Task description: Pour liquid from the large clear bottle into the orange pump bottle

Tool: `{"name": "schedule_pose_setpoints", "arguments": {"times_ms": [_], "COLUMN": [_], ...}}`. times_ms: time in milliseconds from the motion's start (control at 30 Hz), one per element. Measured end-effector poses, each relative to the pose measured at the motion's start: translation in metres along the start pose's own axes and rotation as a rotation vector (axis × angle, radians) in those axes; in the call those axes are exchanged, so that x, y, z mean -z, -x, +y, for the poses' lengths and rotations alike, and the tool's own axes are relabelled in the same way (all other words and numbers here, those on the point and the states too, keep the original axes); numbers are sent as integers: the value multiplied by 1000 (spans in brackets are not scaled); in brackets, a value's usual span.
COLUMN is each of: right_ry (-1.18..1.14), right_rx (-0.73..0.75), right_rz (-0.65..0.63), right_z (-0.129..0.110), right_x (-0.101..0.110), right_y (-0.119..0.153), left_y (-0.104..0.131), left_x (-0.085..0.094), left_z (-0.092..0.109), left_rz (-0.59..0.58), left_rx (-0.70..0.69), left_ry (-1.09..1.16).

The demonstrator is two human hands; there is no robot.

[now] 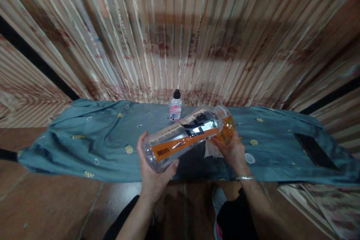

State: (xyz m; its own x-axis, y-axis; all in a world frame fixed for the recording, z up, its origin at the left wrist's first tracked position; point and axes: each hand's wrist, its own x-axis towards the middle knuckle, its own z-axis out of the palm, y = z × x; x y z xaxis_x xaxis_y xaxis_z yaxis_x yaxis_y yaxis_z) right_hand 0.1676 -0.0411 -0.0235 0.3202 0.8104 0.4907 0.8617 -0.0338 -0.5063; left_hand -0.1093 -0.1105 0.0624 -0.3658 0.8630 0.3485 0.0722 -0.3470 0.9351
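Tilting large bottle: hanging above the cloth, clear with an orange, silver and black label, its base pointing toward the near left and its neck slanting up to the far right.
Left hand: cupping the base of the large bottle, fingers spreading partly open around its width, fingertips showing on the far side and the thumb pressing along the near side.
Right hand: curling around the orange container, fingers partly closing on its lower side; the hidden fingertips are leaving their exact spread impossible to tell.
Orange container: sitting in the right hand, see-through, right at the neck end of the large bottle; the two are overlapping in view, so whether the rims are touching, I cannot tell.
Small bottle: standing upright toward the cloth's back edge, wearing a black top and a pink label.
White paper: lying crumpled on the cloth, peeking out below the orange container.
White disc: lying flat just beside the right wrist, which is wearing a silvery bracelet.
Dark flat slab: resting well over on the right side of the cloth.
Striped curtain: hanging behind everything, showing reddish prints.
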Motion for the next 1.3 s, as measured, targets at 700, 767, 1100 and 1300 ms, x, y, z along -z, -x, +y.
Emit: {"name": "schedule_pose_setpoints", "arguments": {"times_ms": [700,767,1100,1300], "right_ry": [19,16,-8,-26], "right_rx": [-1,-8,-31,-51], "right_rz": [-16,-16,-35,-40], "right_z": [1,1,-3,-5], "right_x": [0,0,4,5], "right_y": [1,1,0,-1], "left_y": [2,2,4,1], "left_x": [1,1,2,0], "left_z": [-2,-3,-4,0], "left_rz": [-3,-1,-4,-12], "left_rx": [13,3,-1,16], "left_ry": [-21,-26,-7,-1]}}
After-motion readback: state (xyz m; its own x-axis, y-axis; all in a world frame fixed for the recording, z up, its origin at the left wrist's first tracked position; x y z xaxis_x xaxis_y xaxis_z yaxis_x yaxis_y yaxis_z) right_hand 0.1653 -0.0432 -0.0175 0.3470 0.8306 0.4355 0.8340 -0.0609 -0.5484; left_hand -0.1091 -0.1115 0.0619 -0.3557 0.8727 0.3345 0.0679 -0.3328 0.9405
